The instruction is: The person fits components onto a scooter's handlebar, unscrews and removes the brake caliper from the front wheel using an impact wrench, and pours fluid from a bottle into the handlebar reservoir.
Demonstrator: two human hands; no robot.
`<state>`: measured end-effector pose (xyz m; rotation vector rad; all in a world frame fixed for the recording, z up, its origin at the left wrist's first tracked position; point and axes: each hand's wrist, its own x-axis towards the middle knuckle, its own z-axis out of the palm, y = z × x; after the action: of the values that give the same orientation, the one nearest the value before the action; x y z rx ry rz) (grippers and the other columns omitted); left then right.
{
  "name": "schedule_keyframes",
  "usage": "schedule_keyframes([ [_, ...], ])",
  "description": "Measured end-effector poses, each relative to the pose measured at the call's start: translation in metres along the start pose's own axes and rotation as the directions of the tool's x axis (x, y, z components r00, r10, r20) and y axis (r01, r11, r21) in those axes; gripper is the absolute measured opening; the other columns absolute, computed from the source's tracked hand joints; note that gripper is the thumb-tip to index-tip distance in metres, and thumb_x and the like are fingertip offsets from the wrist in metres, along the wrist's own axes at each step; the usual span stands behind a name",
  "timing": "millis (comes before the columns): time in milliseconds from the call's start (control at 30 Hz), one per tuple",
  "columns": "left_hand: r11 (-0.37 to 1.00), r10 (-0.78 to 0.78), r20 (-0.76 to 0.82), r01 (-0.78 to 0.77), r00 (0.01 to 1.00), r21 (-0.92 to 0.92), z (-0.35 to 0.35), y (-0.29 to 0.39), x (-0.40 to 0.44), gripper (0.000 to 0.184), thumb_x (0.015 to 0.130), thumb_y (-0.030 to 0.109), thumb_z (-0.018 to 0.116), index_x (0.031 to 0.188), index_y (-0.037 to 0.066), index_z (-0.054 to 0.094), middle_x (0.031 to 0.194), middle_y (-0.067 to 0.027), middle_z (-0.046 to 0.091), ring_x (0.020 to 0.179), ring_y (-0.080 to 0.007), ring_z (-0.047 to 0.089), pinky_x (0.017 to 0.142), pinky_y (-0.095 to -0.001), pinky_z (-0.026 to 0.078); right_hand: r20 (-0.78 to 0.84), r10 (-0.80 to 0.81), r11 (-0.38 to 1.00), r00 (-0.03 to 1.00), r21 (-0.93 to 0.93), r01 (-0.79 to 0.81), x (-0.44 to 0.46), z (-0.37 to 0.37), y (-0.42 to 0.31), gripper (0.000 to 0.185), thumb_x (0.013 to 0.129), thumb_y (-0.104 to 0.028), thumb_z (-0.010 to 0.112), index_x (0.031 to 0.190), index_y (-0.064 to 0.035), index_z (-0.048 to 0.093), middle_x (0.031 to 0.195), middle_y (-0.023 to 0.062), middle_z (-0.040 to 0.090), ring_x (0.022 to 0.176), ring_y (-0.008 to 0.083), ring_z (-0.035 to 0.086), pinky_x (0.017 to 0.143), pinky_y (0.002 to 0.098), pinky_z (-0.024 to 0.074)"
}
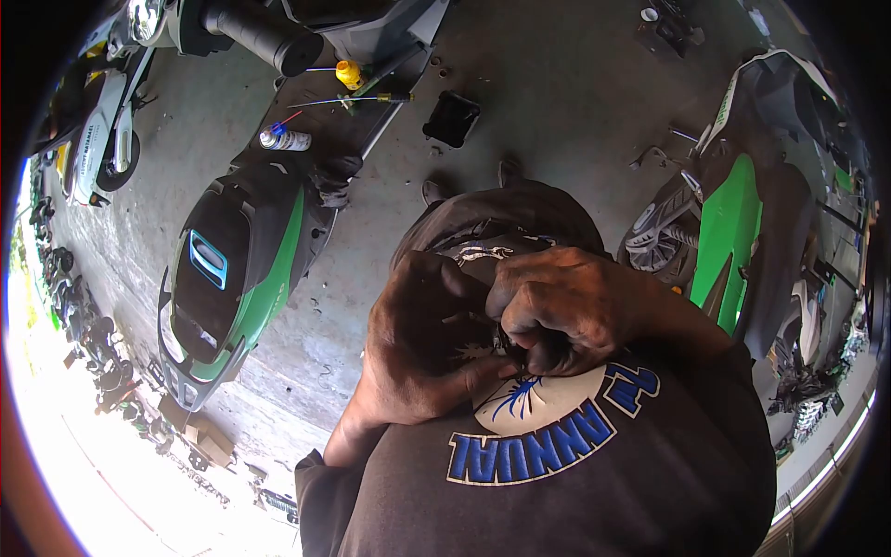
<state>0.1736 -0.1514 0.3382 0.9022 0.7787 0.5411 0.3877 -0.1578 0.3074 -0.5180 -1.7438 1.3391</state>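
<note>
My left hand point(413, 348) and my right hand point(566, 311) meet in front of my chest, over the dark printed shirt point(548, 492). Curled fingers on the left bring the thumb across to the fingertips of the other hand. My right hand is bent into a tight pinch. Between the two hands a small dark thing point(502, 340) shows in part. The fingers cover most of it, so I cannot tell its kind.
Left of me stands a black and green scooter point(251, 269), with a spray can point(286, 138), a yellow bottle point(349, 74) and a screwdriver point(394, 97) on its floorboard. A black tray point(452, 119) lies on the floor ahead. Another green scooter point(729, 237) is at right.
</note>
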Motion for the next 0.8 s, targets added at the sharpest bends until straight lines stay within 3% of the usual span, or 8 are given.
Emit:
schedule_keyframes([
  [33, 1.0, 0.001, -0.012, -0.001, 1.0, 0.002, 0.001, 0.0, 0.0, 0.061, 0.068, -0.005, 0.082, 0.112, -0.001, 0.039, 0.104, -0.0149, 0.056, 0.098, -0.0207, 0.063, 0.08, -0.033, 0.057, 0.021, 0.008, 1.0, 1.0, 0.021, -0.009, -0.002, -0.001, 0.0, 0.042, 0.064, -0.011, 0.081, 0.092, -0.0038, 0.051, 0.088, 0.0089, 0.056, 0.083, 0.0298, 0.061, 0.074, 0.0397, 0.0505],
  [167, 0.998, 0.059, 0.035, -0.06, 0.998, 0.032, -0.004, 0.0, 0.001, 0.06, 0.067, -0.006, 0.08, 0.111, 0.0, 0.039, 0.101, -0.0148, 0.057, 0.097, -0.0205, 0.062, 0.08, -0.0337, 0.057, 0.059, 0.093, 0.995, 0.994, 0.024, -0.094, -0.011, -0.005, -0.003, 0.041, 0.066, -0.007, 0.078, 0.095, -0.0044, 0.05, 0.087, 0.0084, 0.056, 0.081, 0.0292, 0.061, 0.073, 0.0393, 0.0506],
  [333, 0.999, 0.04, 0.016, -0.039, 0.999, -0.022, 0.0, -0.001, 0.001, 0.059, 0.067, -0.009, 0.079, 0.11, 0.0, 0.039, 0.102, -0.016, 0.058, 0.099, -0.0215, 0.062, 0.083, -0.0351, 0.056, -0.074, 0.139, 0.985, 0.988, 0.111, -0.13, -0.014, 0.001, -0.006, 0.046, 0.068, 0.0, 0.073, 0.108, -0.0031, 0.052, 0.094, 0.0087, 0.06, 0.083, 0.0255, 0.063, 0.072, 0.0374, 0.0514],
  [433, 0.996, 0.026, 0.017, -0.024, 1.0, -0.085, 0.0, -0.002, 0.0, 0.06, 0.066, -0.009, 0.079, 0.11, 0.0, 0.039, 0.103, -0.0166, 0.058, 0.1, -0.0221, 0.062, 0.084, -0.0353, 0.055, -0.001, 0.194, 0.978, 0.981, 0.076, -0.193, -0.017, -0.002, -0.008, 0.051, 0.069, 0.001, 0.072, 0.117, -0.0035, 0.056, 0.098, 0.0098, 0.061, 0.086, 0.0258, 0.063, 0.074, 0.0367, 0.0523],
  [533, 0.996, 0.092, 0.081, -0.091, 0.993, -0.013, -0.004, -0.005, 0.001, 0.059, 0.067, -0.01, 0.078, 0.11, 0.0, 0.039, 0.104, -0.017, 0.058, 0.101, -0.0226, 0.062, 0.086, -0.0354, 0.056, -0.008, 0.129, 0.989, 0.992, 0.068, -0.128, -0.015, -0.003, -0.008, 0.052, 0.068, 0.002, 0.07, 0.119, -0.0058, 0.061, 0.101, 0.0115, 0.06, 0.088, 0.0271, 0.063, 0.076, 0.0371, 0.0535],
  [633, 0.996, 0.018, 0.047, -0.014, 0.999, -0.087, -0.001, -0.002, -0.001, 0.059, 0.067, -0.01, 0.078, 0.11, 0.0, 0.039, 0.105, -0.0174, 0.058, 0.101, -0.023, 0.063, 0.087, -0.0357, 0.056, 0.014, 0.17, 0.983, 0.985, 0.07, -0.171, -0.018, -0.005, -0.011, 0.052, 0.066, 0.004, 0.067, 0.117, -0.0078, 0.065, 0.104, 0.0135, 0.059, 0.091, 0.0277, 0.063, 0.078, 0.0373, 0.0543],
  [800, 0.996, 0.033, 0.06, -0.028, 0.998, -0.08, 0.0, -0.005, -0.001, 0.057, 0.068, -0.011, 0.077, 0.109, 0.0, 0.039, 0.105, -0.0175, 0.058, 0.102, -0.0231, 0.063, 0.088, -0.0361, 0.056, 0.011, 0.15, 0.987, 0.989, 0.055, -0.151, -0.021, -0.004, -0.01, 0.052, 0.066, 0.005, 0.066, 0.116, -0.0091, 0.067, 0.106, 0.0138, 0.058, 0.095, 0.0279, 0.063, 0.078, 0.0369, 0.0544],
])
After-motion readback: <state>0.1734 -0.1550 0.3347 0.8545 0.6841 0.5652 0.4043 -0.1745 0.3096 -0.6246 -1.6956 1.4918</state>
